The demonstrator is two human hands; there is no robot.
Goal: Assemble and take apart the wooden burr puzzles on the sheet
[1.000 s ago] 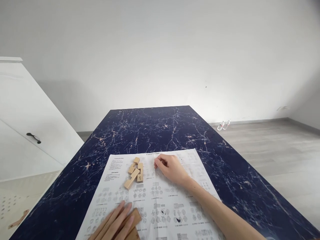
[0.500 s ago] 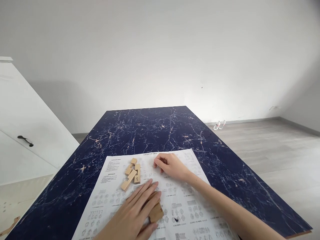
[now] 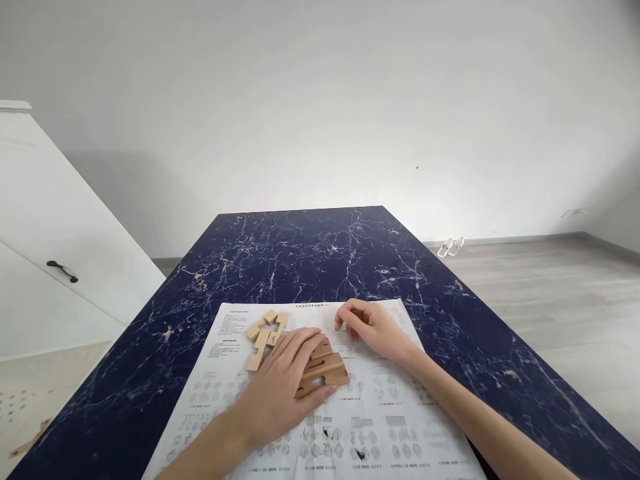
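Note:
My left hand [image 3: 287,380] is curled over several darker brown notched wooden puzzle blocks [image 3: 327,369], its thumb along their near side and its fingers across their left part. Beyond its fingers, lighter wooden puzzle blocks [image 3: 260,347] lie in a loose cluster, one bearing a dark mark. My right hand [image 3: 373,328] rests at the sheet's upper right with fingers curled in, and nothing shows in it. Under both hands lies a large printed paper sheet [image 3: 225,393] with rows of small diagrams.
The sheet covers the near part of a dark blue marbled table [image 3: 300,260]. A white cabinet [image 3: 55,220] with a black handle stands at left. On the floor at right, a pair of white items [image 3: 451,247] is by the wall.
My left hand has moved forward with the darker blocks, exposing more of them. The lighter blocks have shifted and now sit closer together. My right hand stays curled on the sheet. The view has shifted slightly.

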